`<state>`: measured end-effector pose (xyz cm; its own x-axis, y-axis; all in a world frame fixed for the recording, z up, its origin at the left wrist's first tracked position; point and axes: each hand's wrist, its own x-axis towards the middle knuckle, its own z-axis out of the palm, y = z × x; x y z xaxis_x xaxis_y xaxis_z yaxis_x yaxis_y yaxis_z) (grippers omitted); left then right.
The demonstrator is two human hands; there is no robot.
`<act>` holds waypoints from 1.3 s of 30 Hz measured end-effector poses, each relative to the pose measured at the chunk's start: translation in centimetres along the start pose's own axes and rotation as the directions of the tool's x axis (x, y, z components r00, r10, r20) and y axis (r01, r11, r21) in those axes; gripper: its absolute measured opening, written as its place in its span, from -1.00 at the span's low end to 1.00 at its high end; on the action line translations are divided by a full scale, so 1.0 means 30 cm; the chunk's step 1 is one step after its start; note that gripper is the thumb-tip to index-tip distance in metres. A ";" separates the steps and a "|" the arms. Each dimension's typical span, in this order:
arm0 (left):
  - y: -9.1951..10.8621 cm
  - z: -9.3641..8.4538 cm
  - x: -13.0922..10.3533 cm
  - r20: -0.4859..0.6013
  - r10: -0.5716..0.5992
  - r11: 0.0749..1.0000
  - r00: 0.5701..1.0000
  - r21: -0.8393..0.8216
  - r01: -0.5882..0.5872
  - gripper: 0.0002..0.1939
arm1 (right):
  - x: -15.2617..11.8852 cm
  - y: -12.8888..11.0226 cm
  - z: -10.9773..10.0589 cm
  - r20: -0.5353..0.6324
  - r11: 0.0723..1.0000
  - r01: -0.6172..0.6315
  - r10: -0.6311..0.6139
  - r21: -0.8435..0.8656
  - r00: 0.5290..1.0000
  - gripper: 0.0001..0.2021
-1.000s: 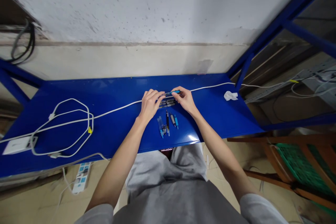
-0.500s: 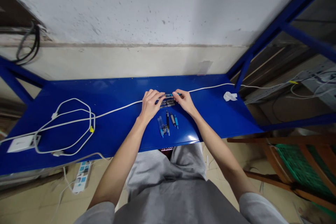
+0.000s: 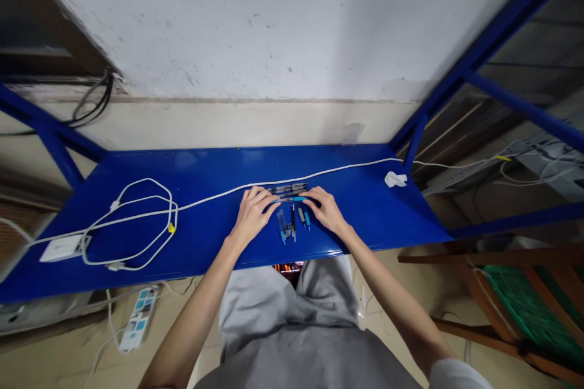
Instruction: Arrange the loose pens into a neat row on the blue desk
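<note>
A slim pen with a light blue section lies crosswise between my two hands, close to the table surface. My left hand pinches its left end between thumb and fingers, and my right hand grips the right end. Just behind it, several dark and clear pens lie side by side, parallel to the wall. Nearer my body are loose pen parts: clear blue-tipped barrels, a thin black piece, a grey grip piece and a blue piece.
The blue table meets the wall behind. A white cable crosses it behind the pens; a coiled cable and a white charger sit at left. Crumpled white tissue is at right. Blue frame posts rise at the sides.
Both hands have come toward my body with the blue pen, from behind the row of dark pens to in front of it. The camera view has shifted slightly.
</note>
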<state>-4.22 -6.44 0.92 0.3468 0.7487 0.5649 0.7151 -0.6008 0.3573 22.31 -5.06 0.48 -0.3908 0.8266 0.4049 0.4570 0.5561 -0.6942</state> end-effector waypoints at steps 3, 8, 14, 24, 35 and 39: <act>0.014 -0.006 -0.027 0.040 -0.030 0.999 0.999 0.017 0.029 -0.79 | -0.008 0.014 0.008 -0.040 0.999 -0.054 0.054 0.004 0.998 -0.80; 0.031 -0.014 -0.030 0.069 -0.062 0.996 0.996 0.072 0.057 -0.79 | 0.007 0.017 0.011 -0.025 0.996 -0.031 0.029 -0.082 0.999 -0.90; 0.031 -0.001 -0.038 0.117 0.002 0.982 0.993 0.188 -0.024 -0.78 | 0.016 0.011 0.019 -0.012 0.980 -0.051 0.050 -0.190 0.999 -0.94; 0.028 0.005 -0.045 0.134 0.037 0.971 0.990 0.230 -0.068 -0.75 | 0.019 0.004 0.025 -0.010 0.938 -0.065 0.066 -0.340 0.998 -0.89; 0.019 0.013 -0.053 0.137 0.058 0.959 0.989 0.266 -0.093 -0.72 | 0.020 0.008 0.022 -0.017 0.947 -0.060 0.057 -0.315 0.998 -0.89; 0.019 0.011 -0.050 0.103 0.044 0.961 0.994 0.267 -0.070 -0.72 | 0.022 0.014 0.024 -0.008 0.944 -0.035 0.035 -0.328 0.999 -0.88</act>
<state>-4.14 -7.82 0.03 0.4382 0.7466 0.5006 0.8252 -0.5550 0.1054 21.67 -4.35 0.03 -0.3685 0.8461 0.3852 0.7070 0.5241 -0.4749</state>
